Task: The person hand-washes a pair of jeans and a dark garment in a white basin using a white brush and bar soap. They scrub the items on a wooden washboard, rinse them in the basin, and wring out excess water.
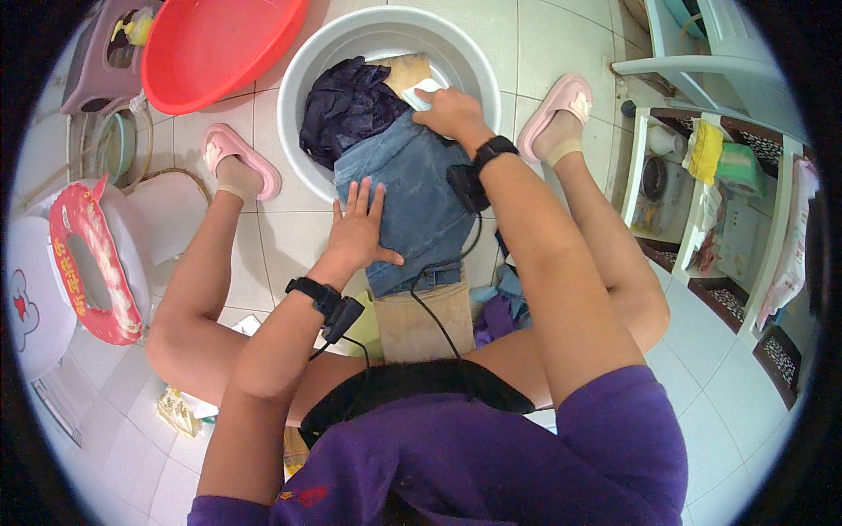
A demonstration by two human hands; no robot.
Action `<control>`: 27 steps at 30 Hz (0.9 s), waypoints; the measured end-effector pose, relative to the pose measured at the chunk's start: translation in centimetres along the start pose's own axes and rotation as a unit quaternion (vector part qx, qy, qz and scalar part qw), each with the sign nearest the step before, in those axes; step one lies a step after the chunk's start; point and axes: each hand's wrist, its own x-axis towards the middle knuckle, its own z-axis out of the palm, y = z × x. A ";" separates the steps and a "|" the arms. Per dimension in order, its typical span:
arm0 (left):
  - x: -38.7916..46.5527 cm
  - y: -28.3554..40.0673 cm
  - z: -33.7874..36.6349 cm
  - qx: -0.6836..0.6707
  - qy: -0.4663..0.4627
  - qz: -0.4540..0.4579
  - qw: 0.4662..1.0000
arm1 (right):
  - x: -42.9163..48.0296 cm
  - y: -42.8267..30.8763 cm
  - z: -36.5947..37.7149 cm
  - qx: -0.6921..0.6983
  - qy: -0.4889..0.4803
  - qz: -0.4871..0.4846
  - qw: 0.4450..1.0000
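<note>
Blue denim cloth (421,197), seemingly jeans or shorts, is spread over a wooden board (421,325) that leans into a grey plastic basin (293,105). My left hand (358,227) presses flat on the denim's left side, fingers spread and holding nothing. In my right hand (454,115) is a white block (421,93), which looks like a bar of soap or a brush; its underside is hidden. That hand is at the denim's upper right, inside the basin. A dark wet garment (352,108) lies bunched in the basin, left of the board's far end (404,71).
A red plastic basin (217,49) stands at the far left beside a purple stool (108,62). Left is a toilet with a red seat cover (95,263). A shelf unit (697,217) holding goods stands right. Purple and blue cloths (500,315) lie beside the board. Cables hang from both wrists.
</note>
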 end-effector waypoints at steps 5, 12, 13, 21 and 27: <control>0.0 -0.1 0.1 0.003 -0.001 0.003 1.000 | -9.6 2.7 0.5 0.065 -0.007 0.017 0.998; 0.2 -0.1 0.5 -0.009 0.011 0.003 1.000 | -11.6 2.4 1.2 0.043 0.029 0.006 0.999; 0.1 -0.1 0.4 -0.005 0.006 0.001 1.000 | -9.3 2.0 1.3 0.048 0.049 -0.009 0.998; 0.1 0.1 0.3 0.009 0.008 -0.002 1.000 | -2.7 2.4 1.8 0.076 0.044 0.032 0.996; 0.2 0.1 0.4 0.007 0.017 0.006 1.000 | -17.7 3.9 2.3 0.108 -0.018 0.097 0.989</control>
